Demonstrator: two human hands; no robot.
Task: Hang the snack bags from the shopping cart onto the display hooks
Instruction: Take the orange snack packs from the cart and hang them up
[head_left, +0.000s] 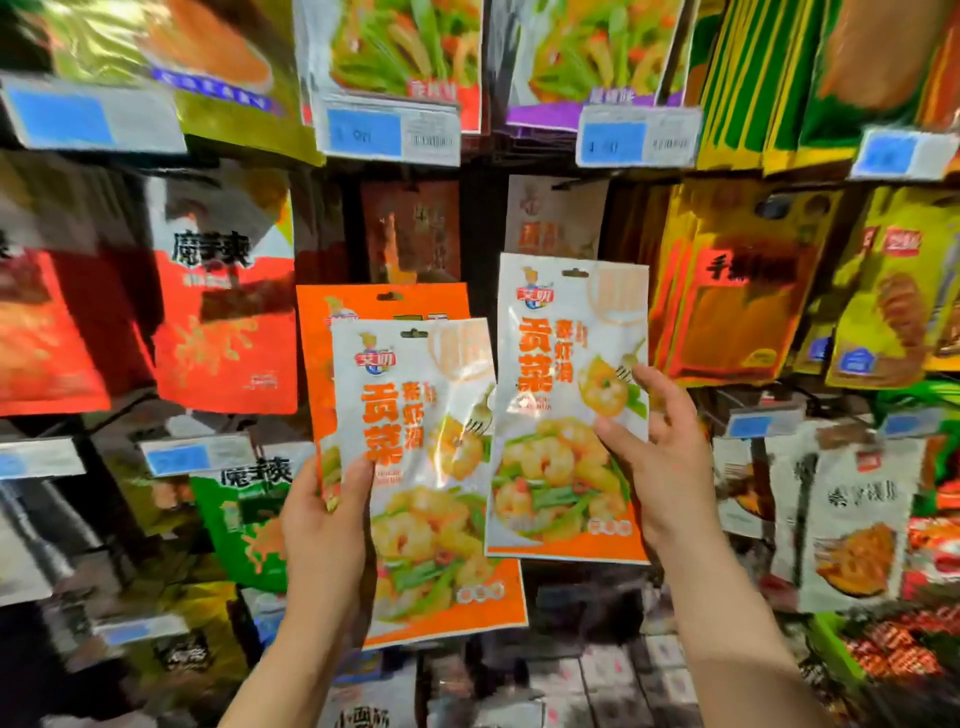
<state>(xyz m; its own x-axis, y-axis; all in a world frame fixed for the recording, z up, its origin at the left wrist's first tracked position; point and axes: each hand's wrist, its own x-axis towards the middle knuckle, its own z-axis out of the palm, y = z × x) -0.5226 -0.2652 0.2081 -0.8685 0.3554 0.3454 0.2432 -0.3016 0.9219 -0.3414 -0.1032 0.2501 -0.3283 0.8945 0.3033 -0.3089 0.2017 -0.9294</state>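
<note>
Before the rack of hanging snack packets, my right hand pinches one white-and-orange foil shrimp snack bag by its edge, while my left hand grips a fanned stack of matching bags just beside it.

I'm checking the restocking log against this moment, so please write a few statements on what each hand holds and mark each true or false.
1. The right hand holds a single white snack bag. True.
2. The left hand is empty. False: it grips a small stack of bags, a white one in front of an orange one.
3. The right hand's bag already hangs on a hook. False: it is held in front of the display.
4. Both front bags have a hang hole at the top. True.
</note>
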